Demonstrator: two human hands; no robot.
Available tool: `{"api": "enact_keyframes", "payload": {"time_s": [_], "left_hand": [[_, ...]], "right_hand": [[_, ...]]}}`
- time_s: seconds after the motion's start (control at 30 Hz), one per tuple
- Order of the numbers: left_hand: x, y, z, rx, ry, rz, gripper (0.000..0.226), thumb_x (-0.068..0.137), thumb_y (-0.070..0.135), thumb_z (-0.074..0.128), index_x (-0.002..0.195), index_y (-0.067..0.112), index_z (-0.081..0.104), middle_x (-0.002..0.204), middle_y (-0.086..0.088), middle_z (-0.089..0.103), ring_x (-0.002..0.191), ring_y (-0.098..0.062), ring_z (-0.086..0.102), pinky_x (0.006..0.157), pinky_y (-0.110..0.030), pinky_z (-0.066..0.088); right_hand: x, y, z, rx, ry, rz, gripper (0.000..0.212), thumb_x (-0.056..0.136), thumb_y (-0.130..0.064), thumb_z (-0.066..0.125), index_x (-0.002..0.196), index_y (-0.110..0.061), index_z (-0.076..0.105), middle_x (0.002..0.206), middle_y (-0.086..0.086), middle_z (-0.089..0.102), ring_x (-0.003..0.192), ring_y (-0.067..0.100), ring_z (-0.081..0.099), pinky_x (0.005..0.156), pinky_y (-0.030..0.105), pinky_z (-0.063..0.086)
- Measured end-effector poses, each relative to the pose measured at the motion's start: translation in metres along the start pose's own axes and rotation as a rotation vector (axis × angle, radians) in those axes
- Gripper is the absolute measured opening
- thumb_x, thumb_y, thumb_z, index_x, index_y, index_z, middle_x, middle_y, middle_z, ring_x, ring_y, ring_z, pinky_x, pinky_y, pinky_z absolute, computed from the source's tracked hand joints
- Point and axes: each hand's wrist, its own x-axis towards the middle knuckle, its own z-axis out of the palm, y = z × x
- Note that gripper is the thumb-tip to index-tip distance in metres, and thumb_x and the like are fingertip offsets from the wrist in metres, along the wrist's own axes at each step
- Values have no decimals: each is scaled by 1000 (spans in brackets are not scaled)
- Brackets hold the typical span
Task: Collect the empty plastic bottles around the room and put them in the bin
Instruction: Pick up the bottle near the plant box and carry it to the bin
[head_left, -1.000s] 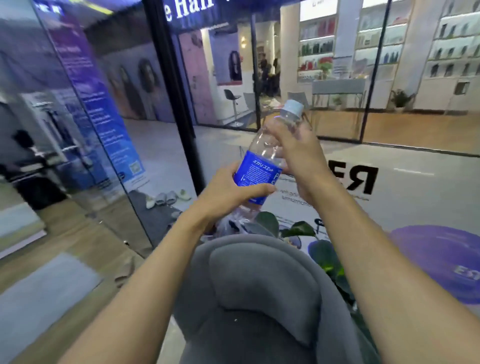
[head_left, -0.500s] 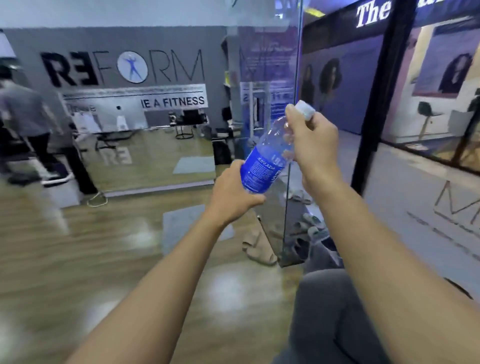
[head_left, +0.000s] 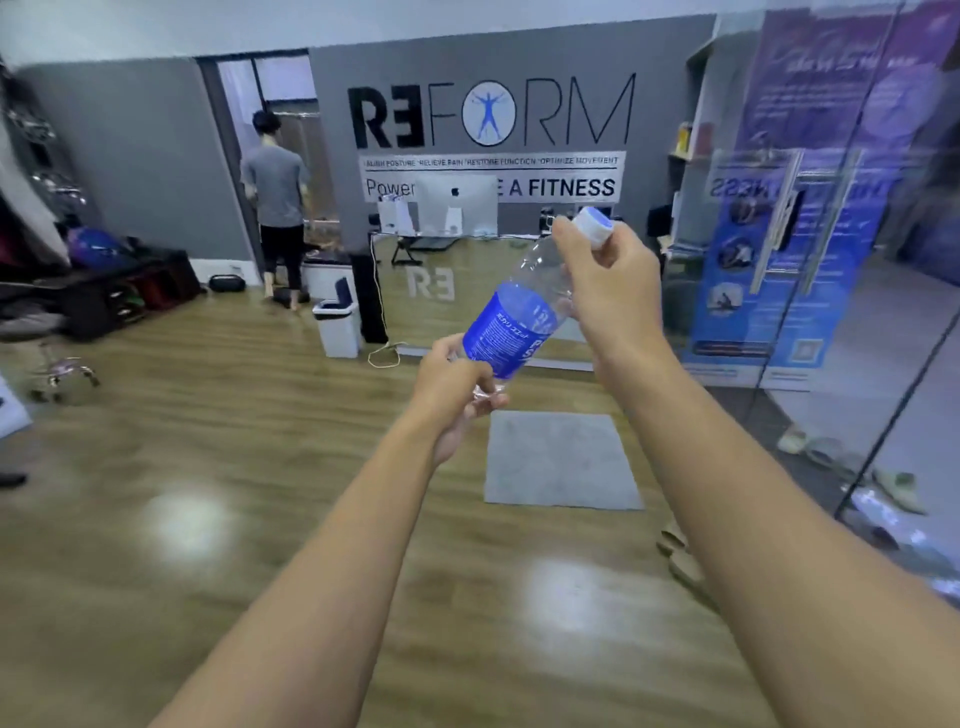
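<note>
Both hands hold one clear plastic bottle (head_left: 519, 322) in the air in front of the person. The left hand (head_left: 457, 395) is closed around the bottom end of the bottle, with the fingers wrapped under the base. The right hand (head_left: 608, 280) is closed around the neck, and its thumb and fingers pinch the white and blue cap (head_left: 595, 227). The bottle is tilted, with the cap up and to the right of the base. It has a blue label (head_left: 511, 332) around the middle, and it looks empty.

In the head view, beyond the grip and to the left of it, a white bin (head_left: 338, 327) with a dark lid part stands on the wooden floor (head_left: 208, 467), well apart from the bottle. Just below the grip a grey mat (head_left: 561, 460) lies on the floor. Further behind the bottle is a glass reception desk with a computer (head_left: 457, 208) on it, under a grey wall with the large word REFORM (head_left: 493, 111). Far to the left of the grip another person (head_left: 278, 208) stands with the back to the camera. To the right of the grip there is a glass door (head_left: 810, 234), and some slippers (head_left: 852, 462) lie near it.
</note>
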Motion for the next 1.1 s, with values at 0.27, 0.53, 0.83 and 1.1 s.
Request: {"api": "enact_keyframes", "payload": {"time_s": [0.27,0.53,0.83,1.1], "left_hand": [[122,26,-97,-56,157,-13,59,77,-10,32,132,3,50,114,-13,63,83,-22,65,93,-52,54],[264,51,-169,-84,321,26,31,81,4,41,104,11,60,108,-13,63,95,-28,64,81,-45,57],[433,83,-276,-140,472,48,25,95,14,33,95,11,58,90,-12,67,81,-28,63,87,-48,54],[603,102,-403,-126,487,27,21,99,27,42,90,20,60,80,-3,71,75,-24,66,83,-46,56]], "right_hand": [[76,61,149,-25,-124,7,19,88,-44,65,85,-25,62,77,-11,61,73,8,57,84,53,56],[180,137,281,62,-240,29,21,88,-46,65,83,-26,61,75,-15,61,74,7,58,87,50,56],[284,217,463,146,-360,35,25,80,-49,67,83,-24,64,83,-8,71,82,18,68,87,49,56],[363,295,633,31,-386,8,27,83,-49,66,87,-22,65,90,-5,75,87,17,70,84,50,56]]}}
